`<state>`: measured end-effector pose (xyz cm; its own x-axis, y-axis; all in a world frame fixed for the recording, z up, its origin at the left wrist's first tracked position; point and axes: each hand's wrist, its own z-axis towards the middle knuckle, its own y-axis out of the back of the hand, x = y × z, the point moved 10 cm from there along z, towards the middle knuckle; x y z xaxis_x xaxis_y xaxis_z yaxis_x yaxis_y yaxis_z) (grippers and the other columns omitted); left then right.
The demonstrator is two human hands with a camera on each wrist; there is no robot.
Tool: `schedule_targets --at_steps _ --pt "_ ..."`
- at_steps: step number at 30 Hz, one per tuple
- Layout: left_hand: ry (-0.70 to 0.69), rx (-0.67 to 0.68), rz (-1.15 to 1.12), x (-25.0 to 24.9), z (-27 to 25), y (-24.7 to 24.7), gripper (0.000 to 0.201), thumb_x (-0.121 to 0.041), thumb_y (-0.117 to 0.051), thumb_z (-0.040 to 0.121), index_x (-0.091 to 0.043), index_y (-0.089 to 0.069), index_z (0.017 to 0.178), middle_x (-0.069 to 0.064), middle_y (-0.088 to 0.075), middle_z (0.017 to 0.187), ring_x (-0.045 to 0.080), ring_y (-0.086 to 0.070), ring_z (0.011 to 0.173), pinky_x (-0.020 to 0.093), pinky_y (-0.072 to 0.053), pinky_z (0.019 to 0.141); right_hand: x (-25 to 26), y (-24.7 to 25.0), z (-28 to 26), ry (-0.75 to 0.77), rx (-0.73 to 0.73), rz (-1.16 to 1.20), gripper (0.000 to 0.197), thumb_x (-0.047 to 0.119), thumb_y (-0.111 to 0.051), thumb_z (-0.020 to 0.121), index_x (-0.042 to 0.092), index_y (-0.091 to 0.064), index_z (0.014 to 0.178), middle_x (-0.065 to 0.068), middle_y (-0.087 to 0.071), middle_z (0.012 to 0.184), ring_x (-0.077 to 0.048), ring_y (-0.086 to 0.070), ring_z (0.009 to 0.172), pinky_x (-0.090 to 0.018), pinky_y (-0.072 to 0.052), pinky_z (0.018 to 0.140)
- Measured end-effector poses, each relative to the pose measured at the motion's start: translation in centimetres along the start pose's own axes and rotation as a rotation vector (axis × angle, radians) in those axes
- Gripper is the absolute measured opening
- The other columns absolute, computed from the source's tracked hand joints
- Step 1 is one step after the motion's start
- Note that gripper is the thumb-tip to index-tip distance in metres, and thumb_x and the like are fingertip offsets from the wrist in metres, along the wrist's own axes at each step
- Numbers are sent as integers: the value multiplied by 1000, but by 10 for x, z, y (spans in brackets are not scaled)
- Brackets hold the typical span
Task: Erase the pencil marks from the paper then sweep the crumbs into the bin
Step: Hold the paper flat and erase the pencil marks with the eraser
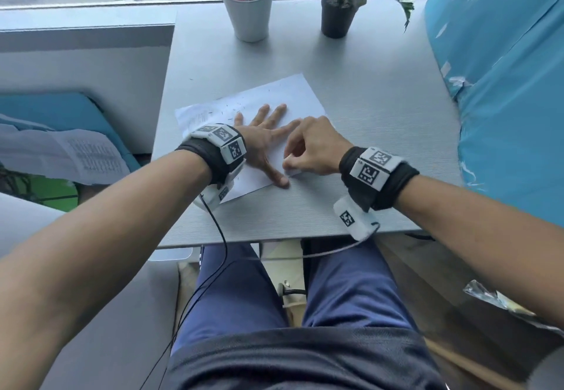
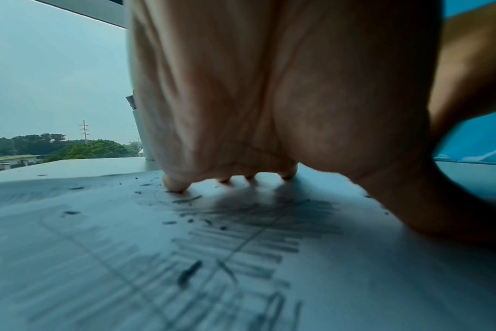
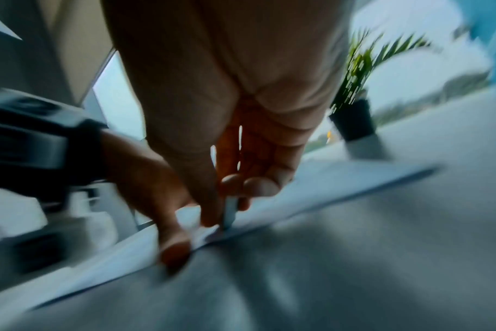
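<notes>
A white sheet of paper (image 1: 274,93) lies slanted on the grey table (image 1: 366,109). Dark eraser crumbs (image 1: 232,106) dot its far left part. In the left wrist view, pencil strokes (image 2: 241,241) and crumbs (image 2: 189,273) show on the paper (image 2: 71,257). My left hand (image 1: 262,136) lies flat on the sheet with fingers spread, its thumb at the near edge. My right hand (image 1: 308,148) pinches a small white eraser (image 1: 293,172) at the paper's near right edge, next to the left thumb. The eraser (image 3: 230,211) touches the sheet there; the right wrist view is blurred.
A white cup (image 1: 248,11) of pens and a black potted plant (image 1: 338,11) stand at the far side of the table. A blue plastic-covered mass (image 1: 503,84) rises on the right. Printed sheets (image 1: 61,154) lie on a blue seat at left. No bin shows.
</notes>
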<state>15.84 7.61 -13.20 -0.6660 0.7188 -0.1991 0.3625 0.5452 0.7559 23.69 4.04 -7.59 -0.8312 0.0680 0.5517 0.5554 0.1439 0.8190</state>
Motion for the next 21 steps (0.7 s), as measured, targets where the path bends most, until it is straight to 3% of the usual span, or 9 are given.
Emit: schedule_targets --at_steps 2,5,8,12,15,19,21 --pt "3 4 13 0 2 0 143 -82 -75 52 -47 23 150 -6 42 155 25 38 143 71 14 111 -6 6 1 -17 -18 4 8 22 -81 67 19 -79 74 13 -65 60 7 -56 53 -6 -45 57" --pt "11 9 14 -1 1 1 143 -80 -76 53 -46 23 150 -6 42 155 25 38 143 72 13 111 -15 19 5 -62 -99 34 7 20 -78 67 17 -79 73 4 -72 66 -3 -63 59 -18 -54 63" --pt "14 14 12 -1 0 0 144 -81 -76 52 -47 24 150 -6 43 155 25 38 143 72 13 111 4 -6 -3 20 49 1 6 19 -79 67 16 -79 72 8 -68 63 -1 -60 57 -14 -49 56" --pt "13 10 15 -1 1 1 143 -80 -76 53 -47 23 150 -7 42 155 24 38 143 72 12 112 -19 17 2 -70 -81 18 8 22 -79 70 17 -80 76 3 -73 70 -6 -65 64 -13 -50 61" --pt "29 11 26 -1 -1 1 144 -80 -77 52 -46 23 150 -6 42 155 25 37 143 72 12 111 0 -8 -2 3 45 2 6 21 -78 68 18 -79 73 6 -71 67 -3 -62 61 -10 -46 55" --pt "13 13 26 -4 0 3 142 -78 -77 55 -44 21 152 -6 42 155 26 36 144 72 12 112 -21 18 12 -107 -91 57 10 22 -81 68 17 -80 76 2 -74 72 -6 -68 68 -10 -47 60" --pt "32 14 31 -1 0 1 144 -81 -77 52 -46 22 150 -7 43 155 26 37 144 72 11 112 -9 4 8 -63 -29 39 7 20 -80 68 17 -80 74 4 -72 68 -6 -66 64 -9 -45 56"
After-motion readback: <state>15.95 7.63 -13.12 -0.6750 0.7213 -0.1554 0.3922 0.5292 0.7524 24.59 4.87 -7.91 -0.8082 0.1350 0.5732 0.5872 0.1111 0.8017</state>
